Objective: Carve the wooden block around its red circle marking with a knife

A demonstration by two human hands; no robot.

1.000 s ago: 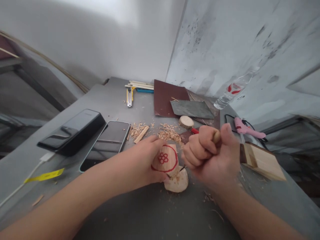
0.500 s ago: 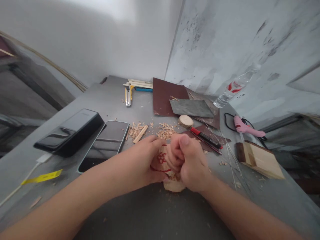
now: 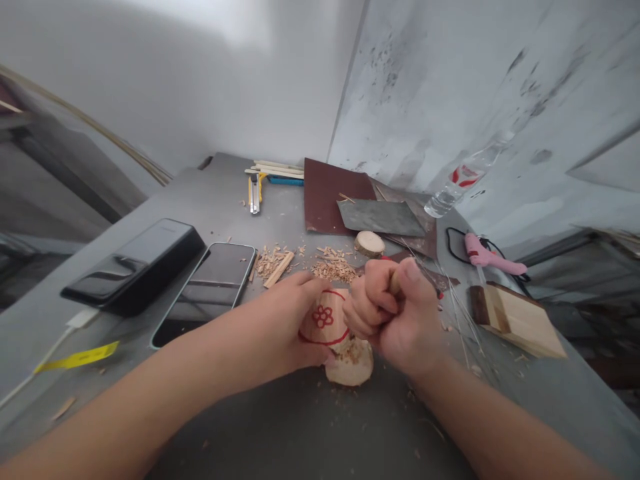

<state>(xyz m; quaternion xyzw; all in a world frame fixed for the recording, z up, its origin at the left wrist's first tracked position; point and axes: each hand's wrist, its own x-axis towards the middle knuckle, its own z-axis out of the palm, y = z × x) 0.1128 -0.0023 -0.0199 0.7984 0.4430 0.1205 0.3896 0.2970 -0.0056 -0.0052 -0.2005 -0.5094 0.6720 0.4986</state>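
My left hand (image 3: 303,313) grips the left edge of a pale wooden piece (image 3: 340,333) marked with a red flower and a red curved outline. Beneath its near side lies a round wood slice (image 3: 350,370) sprinkled with shavings. My right hand (image 3: 393,313) is wrapped in a fist around a tool with a wooden handle (image 3: 395,283); only the handle's end shows by the thumb, and its working end is hidden. This fist sits at the right side of the marked piece.
Shavings (image 3: 334,265) and a small wood slice (image 3: 369,243) lie beyond my hands. A phone (image 3: 213,283) and black power bank (image 3: 137,260) are left, a utility knife (image 3: 255,193) behind. Rightward are thin wires (image 3: 457,320), a wooden block (image 3: 520,320), a pink glue gun (image 3: 493,257) and a bottle (image 3: 465,177).
My right fist has shifted right and turned, exposing the handle's end and more of the red outline and lower slice. My left hand keeps its hold in nearly the same place.
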